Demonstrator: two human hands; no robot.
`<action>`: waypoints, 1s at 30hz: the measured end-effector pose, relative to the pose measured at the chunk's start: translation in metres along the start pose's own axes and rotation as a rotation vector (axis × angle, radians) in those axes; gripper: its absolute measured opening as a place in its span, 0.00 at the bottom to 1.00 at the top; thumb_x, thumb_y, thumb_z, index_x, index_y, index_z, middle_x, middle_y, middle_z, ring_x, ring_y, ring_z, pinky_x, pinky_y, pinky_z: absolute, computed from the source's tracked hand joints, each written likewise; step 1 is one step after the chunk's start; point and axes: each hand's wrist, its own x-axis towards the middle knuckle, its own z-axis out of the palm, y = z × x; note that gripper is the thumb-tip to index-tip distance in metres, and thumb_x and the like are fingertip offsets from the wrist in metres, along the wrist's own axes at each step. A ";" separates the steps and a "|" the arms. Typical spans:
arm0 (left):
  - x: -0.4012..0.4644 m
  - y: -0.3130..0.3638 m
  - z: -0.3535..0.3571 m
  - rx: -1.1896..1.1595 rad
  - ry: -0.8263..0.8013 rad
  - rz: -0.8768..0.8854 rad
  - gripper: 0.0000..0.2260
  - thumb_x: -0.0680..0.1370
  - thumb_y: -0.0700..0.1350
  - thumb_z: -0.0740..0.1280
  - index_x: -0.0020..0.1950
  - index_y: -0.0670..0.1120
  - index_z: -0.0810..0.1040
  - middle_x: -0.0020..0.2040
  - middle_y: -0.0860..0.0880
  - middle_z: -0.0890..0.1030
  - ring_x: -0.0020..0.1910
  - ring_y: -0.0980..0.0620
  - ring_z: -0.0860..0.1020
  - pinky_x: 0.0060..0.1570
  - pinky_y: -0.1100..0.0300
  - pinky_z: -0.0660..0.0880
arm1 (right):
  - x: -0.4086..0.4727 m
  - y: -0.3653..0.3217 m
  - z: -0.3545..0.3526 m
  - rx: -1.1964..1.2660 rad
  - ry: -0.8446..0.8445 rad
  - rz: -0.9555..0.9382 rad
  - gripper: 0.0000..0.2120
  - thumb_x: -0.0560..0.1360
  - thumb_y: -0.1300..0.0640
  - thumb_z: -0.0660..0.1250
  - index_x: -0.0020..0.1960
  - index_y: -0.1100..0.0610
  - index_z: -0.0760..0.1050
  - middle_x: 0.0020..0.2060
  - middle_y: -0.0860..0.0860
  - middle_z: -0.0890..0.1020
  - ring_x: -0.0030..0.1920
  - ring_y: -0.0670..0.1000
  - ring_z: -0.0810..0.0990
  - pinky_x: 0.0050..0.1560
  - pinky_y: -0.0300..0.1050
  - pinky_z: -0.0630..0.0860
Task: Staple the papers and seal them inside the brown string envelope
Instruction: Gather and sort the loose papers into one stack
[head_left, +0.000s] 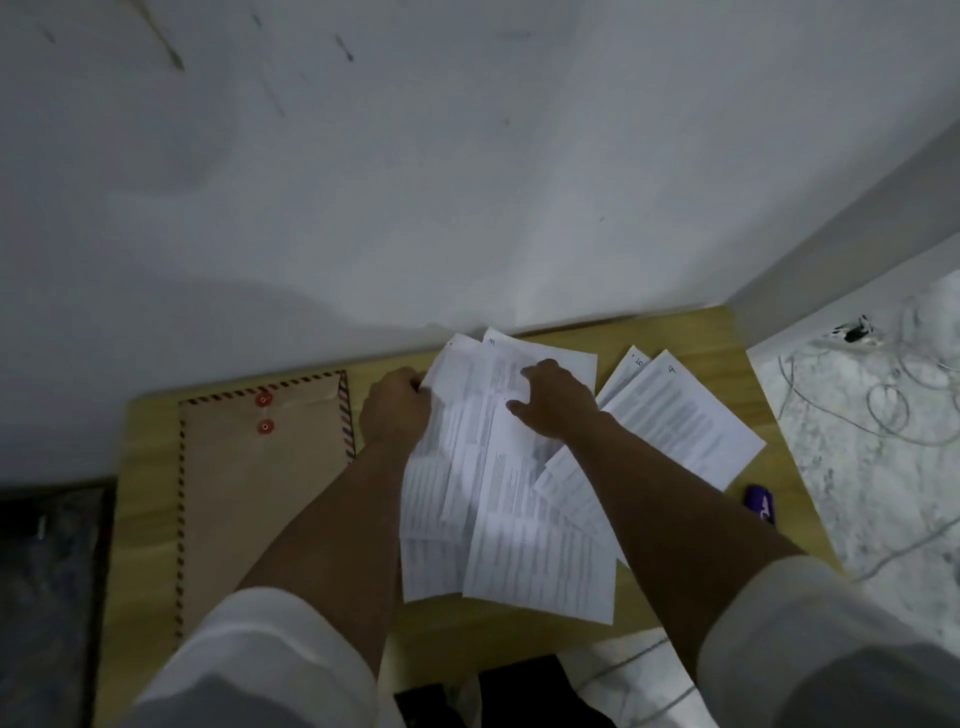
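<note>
Several loose papers are lying fanned across the middle of the table, thin, light and floppy; I judge they will be sliding over one another easily, so squaring them by the edges and pinching one corner should be holding them best for stapling. The envelope is lying flat just left of them, stiffer, its two red buttons near the top; no string is showing. The left hand is gripping the sheets' top-left edge, its fingertips hidden. The right hand is pressing flat on the top sheet. A purple thing, perhaps the stapler, is peeking out beyond the right forearm, too dim to tell.
</note>
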 end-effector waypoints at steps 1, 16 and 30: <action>-0.006 0.003 -0.009 0.014 0.015 0.028 0.06 0.78 0.40 0.64 0.42 0.45 0.77 0.44 0.43 0.83 0.43 0.44 0.79 0.41 0.57 0.71 | -0.007 -0.002 -0.009 0.015 0.016 0.002 0.32 0.77 0.39 0.65 0.75 0.56 0.67 0.71 0.58 0.69 0.70 0.60 0.72 0.67 0.60 0.72; -0.134 0.021 -0.217 -0.119 0.155 0.573 0.06 0.79 0.42 0.68 0.42 0.49 0.81 0.43 0.48 0.85 0.43 0.49 0.81 0.41 0.60 0.73 | -0.204 -0.089 -0.162 0.437 0.514 -0.213 0.26 0.78 0.49 0.69 0.74 0.53 0.70 0.68 0.53 0.77 0.68 0.52 0.74 0.65 0.43 0.67; -0.204 0.037 -0.324 -0.333 0.222 0.729 0.13 0.80 0.45 0.68 0.64 0.49 0.80 0.44 0.46 0.85 0.38 0.47 0.81 0.40 0.53 0.80 | -0.288 -0.163 -0.211 0.725 0.712 -0.438 0.15 0.76 0.62 0.71 0.62 0.55 0.81 0.38 0.57 0.85 0.40 0.47 0.81 0.46 0.37 0.76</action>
